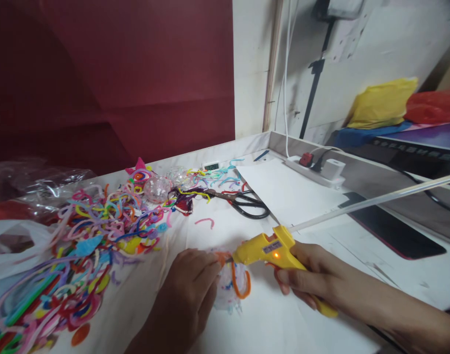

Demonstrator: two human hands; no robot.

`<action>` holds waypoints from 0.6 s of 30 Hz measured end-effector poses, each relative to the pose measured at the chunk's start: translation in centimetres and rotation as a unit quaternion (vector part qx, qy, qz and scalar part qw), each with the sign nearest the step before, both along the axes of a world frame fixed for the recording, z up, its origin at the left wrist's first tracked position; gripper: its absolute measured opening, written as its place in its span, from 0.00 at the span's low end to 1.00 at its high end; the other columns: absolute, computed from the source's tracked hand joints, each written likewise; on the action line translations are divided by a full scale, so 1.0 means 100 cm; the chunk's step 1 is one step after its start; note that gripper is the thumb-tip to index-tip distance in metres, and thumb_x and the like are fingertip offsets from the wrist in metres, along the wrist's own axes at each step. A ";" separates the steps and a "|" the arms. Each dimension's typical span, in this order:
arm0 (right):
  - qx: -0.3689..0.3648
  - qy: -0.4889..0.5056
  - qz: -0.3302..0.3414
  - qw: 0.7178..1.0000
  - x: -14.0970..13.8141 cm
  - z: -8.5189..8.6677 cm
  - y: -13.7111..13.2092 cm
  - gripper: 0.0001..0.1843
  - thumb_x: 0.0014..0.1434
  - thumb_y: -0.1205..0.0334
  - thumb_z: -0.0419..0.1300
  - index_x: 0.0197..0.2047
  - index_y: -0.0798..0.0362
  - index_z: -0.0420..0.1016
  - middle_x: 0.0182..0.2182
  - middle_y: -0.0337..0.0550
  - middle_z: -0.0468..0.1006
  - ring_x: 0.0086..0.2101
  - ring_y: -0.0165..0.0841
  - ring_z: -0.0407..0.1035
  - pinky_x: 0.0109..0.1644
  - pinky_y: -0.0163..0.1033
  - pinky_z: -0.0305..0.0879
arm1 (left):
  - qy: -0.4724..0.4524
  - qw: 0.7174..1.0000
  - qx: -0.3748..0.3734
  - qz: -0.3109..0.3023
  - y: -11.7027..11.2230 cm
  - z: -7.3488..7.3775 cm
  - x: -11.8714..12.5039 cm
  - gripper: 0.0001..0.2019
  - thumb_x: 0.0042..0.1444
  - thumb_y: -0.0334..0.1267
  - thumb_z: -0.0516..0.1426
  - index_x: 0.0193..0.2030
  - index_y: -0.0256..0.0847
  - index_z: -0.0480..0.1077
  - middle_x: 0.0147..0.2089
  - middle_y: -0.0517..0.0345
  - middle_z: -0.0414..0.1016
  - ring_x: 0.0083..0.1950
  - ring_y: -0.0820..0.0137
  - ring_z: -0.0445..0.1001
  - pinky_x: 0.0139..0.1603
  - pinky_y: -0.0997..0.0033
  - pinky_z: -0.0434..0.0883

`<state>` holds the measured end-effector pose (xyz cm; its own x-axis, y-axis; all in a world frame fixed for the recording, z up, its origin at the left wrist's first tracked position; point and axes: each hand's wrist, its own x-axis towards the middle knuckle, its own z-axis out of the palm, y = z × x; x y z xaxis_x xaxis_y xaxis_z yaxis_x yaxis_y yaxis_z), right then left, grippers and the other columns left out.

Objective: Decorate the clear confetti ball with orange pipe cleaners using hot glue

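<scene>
My right hand [313, 280] grips a yellow glue gun [269, 250] with a lit orange lamp and a long clear glue stick [376, 199] sticking out behind. Its nozzle touches a small clear craft piece [234, 285] wrapped with orange pipe cleaner, lying on the white table [284, 324]. My left hand [188, 290] rests on the left side of that piece, fingers curled on it.
A heap of coloured pipe cleaners [88, 246] covers the table's left. Black scissors [247, 201] lie behind the craft piece, beside a sheet of white paper [291, 191]. A power strip [317, 169] and a dark phone [390, 223] sit at right. Clear plastic balls [157, 188] lie farther back.
</scene>
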<state>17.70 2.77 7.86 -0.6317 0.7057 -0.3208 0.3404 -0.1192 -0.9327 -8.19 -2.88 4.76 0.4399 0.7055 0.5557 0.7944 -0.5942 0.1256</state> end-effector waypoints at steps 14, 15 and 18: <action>0.011 -0.020 -0.009 1.000 0.003 -0.004 -0.005 0.13 0.58 0.52 0.56 0.33 0.54 0.67 0.19 0.32 0.63 0.20 0.25 0.55 0.23 0.30 0.52 | -0.027 0.999 -0.017 -0.007 0.000 0.004 0.002 0.15 0.59 0.24 0.50 0.50 0.38 0.70 0.48 0.50 0.76 0.49 0.63 0.72 0.54 0.57 0.69; 0.011 -0.019 -0.008 1.000 0.003 -0.004 -0.006 0.13 0.59 0.52 0.55 0.33 0.54 0.67 0.19 0.32 0.63 0.20 0.25 0.55 0.23 0.30 0.51 | -0.026 0.999 -0.018 -0.008 0.000 0.004 0.002 0.15 0.59 0.24 0.50 0.50 0.38 0.70 0.47 0.50 0.76 0.49 0.63 0.72 0.54 0.56 0.68; 0.017 -0.023 -0.005 1.000 0.003 -0.004 -0.008 0.14 0.60 0.51 0.55 0.33 0.54 0.66 0.20 0.32 0.63 0.20 0.25 0.54 0.22 0.30 0.50 | -0.021 0.999 -0.026 -0.010 0.000 0.004 0.001 0.14 0.59 0.24 0.51 0.49 0.37 0.70 0.47 0.50 0.76 0.49 0.63 0.72 0.54 0.55 0.68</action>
<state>18.04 2.01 7.49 -0.6105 0.7223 -0.3249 0.3814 -0.0915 -0.9199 -8.10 -2.88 5.14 0.4304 0.7258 0.5367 0.7760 -0.6012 0.1908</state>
